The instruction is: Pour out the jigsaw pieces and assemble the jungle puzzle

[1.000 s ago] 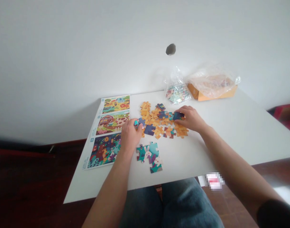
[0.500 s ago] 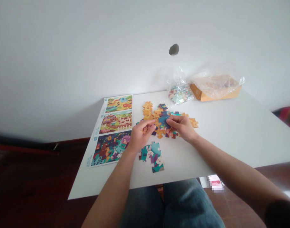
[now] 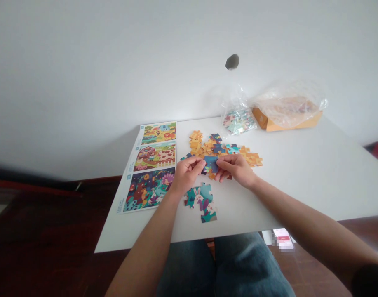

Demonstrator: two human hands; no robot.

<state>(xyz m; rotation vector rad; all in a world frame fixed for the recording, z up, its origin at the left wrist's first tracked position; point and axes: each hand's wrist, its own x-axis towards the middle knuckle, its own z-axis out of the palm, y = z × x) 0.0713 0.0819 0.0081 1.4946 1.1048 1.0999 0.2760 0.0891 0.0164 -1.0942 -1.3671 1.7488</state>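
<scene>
Between my two hands is a dark blue puzzle piece, its printed face turned up toward me. My left hand pinches its left edge, and my right hand grips its right edge with thumb and forefinger. Just beyond and beneath the hands spreads a heap of loose puzzle pieces, many with orange backs up. Closer to me lie several joined pieces with white rabbits on teal. My left forearm partly covers the lower corner of the picture sheet, which shows three animal scenes.
At the back of the white table stand a clear bag of pieces and an orange box with clear plastic over it. A pale wall with a dark hole rises behind. The table's near edge is above my legs.
My left hand has come over to the blue piece and now grips its left edge. The piece has been drawn slightly nearer to me in my right hand. The view has shifted a little.
</scene>
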